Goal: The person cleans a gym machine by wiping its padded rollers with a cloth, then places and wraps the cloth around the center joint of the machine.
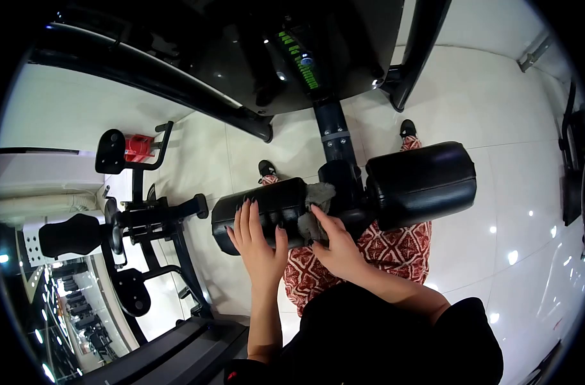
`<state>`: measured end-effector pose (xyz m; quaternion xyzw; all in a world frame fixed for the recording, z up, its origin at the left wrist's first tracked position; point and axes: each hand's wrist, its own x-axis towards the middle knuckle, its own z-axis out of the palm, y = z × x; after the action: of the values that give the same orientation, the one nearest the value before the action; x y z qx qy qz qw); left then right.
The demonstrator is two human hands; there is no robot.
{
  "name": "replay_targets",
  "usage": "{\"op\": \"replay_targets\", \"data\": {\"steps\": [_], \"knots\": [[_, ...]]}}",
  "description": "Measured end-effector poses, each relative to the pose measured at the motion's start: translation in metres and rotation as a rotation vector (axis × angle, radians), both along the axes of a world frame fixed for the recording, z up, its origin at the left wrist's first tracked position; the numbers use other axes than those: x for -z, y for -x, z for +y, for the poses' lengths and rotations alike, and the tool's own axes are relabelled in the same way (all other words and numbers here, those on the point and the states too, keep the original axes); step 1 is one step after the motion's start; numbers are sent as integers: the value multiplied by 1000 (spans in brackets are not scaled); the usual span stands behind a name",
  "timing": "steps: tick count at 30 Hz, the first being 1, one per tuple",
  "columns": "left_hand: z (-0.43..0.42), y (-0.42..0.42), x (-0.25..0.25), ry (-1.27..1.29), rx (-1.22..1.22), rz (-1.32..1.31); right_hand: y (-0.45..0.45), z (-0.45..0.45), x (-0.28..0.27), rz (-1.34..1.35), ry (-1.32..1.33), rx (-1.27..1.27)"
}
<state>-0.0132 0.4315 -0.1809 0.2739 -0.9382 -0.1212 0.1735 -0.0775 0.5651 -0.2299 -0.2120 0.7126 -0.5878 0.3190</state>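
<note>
Two black padded rollers of a gym machine lie in front of me, the left roller (283,200) and the right roller (424,183), joined to a black metal post (336,138) between them. My left hand (256,242) rests on the left roller with its fingers stretched out and apart. A crumpled grey cloth (320,194) lies over the inner end of that same roller. My right hand (336,249) holds the cloth against the padding, thumb and fingers on it. Part of the cloth is hidden under the fingers.
The machine's dark glossy cover (228,51) and black frame tube (170,90) stand ahead. Another exercise machine (154,221) is at the left, with a red object (138,147) behind it. White floor tiles (498,186) extend right. My legs in patterned trousers (398,247) are under the rollers.
</note>
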Motion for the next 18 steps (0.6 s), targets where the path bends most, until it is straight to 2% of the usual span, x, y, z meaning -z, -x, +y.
{"op": "replay_targets", "data": {"steps": [2,5,13,15,18], "knots": [[6,8,-2,-72,88,79,3,4,-2,-45,-50,-6],[23,14,-2,-183,228,163,8,16,-8,-1,16,95],[63,64,2,-327,492,327,56,82,-73,-120,323,433],[74,77,13,-334,542,333,71,100,-79,-10,342,558],[85,83,39,-390,514,230,90,116,-88,82,289,558]]}}
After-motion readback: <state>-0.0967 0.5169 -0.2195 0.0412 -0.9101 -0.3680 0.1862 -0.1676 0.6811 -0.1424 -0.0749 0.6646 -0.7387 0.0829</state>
